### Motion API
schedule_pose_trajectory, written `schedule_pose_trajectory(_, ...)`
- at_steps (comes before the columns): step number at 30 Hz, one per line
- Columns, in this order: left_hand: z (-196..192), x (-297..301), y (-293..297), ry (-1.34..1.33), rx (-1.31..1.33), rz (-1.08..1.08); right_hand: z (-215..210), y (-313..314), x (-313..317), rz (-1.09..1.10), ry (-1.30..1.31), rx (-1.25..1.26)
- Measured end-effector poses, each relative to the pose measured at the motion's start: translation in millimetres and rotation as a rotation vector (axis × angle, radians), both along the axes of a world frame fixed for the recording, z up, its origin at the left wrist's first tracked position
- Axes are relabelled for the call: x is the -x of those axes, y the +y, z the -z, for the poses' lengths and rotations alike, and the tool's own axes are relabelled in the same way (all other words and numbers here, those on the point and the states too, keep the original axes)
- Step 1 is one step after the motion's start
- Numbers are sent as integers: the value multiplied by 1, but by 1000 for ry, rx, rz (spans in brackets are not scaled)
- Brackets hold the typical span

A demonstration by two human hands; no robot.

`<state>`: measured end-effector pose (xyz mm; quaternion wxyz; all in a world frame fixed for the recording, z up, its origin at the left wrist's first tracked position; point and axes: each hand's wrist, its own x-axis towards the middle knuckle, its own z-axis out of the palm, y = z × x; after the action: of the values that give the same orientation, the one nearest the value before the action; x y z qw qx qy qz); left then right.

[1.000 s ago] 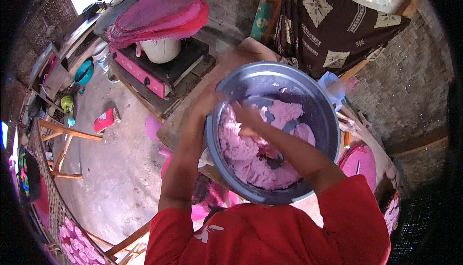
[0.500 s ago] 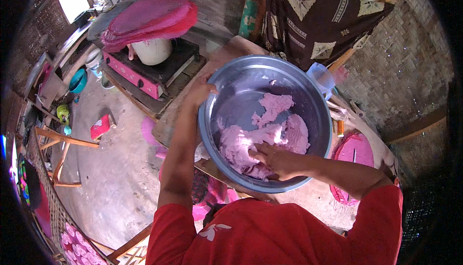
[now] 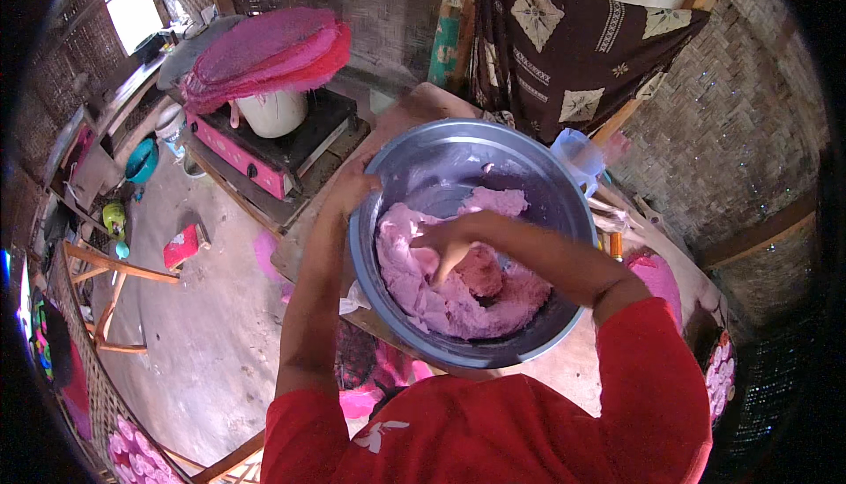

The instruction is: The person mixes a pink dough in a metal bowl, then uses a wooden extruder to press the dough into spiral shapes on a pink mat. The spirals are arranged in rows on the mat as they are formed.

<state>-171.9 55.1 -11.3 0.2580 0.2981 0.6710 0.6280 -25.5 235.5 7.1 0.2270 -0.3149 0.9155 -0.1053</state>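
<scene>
Since the earlier frame, my right hand [image 3: 449, 250] has shifted from the bowl's near wall to mid-mass, fingers curled, pressing into the pink dough [image 3: 458, 294]. My left hand [image 3: 352, 191] grips the metal bowl [image 3: 441, 153] rim at nine o'clock. I judge kneading is partway: dough gathered but lumpy, smears remain on the walls. A pink stove [image 3: 264, 153] stands at ten o'clock, a clear jug [image 3: 577, 153] at two; nothing obstructs.
</scene>
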Motion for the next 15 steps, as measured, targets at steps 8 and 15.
schedule_pose_trajectory(8,4,-2,2,146,128,-144,19,62,70,608,-97,-468)
schedule_pose_trajectory(15,-1,-12,-4,-29,-61,-73,51,124,41,665,-677,-220)
